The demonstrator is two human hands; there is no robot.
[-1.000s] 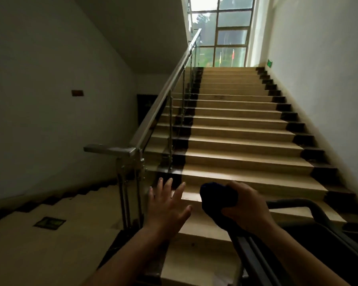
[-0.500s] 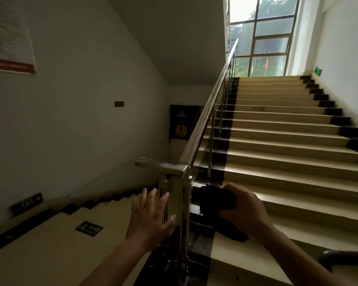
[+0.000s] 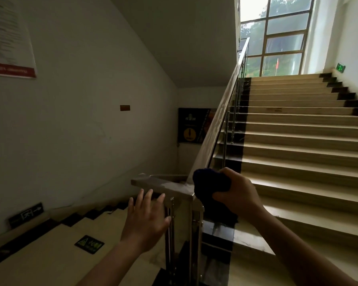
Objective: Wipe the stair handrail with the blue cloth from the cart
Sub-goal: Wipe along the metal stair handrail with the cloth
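Wall poster (image 3: 8,36) writing blurred, unreadable

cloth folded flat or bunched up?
Bunched: the cloth is a dark wad gripped in the right hand at the handrail corner.

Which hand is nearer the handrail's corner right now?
Right. The right hand presses the blue cloth at the handrail corner; the left hand hovers open below its flat end.

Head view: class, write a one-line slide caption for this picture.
At the foot of the stairs, the right hand presses a bunched blue cloth against the steel handrail; the left hand hovers open.
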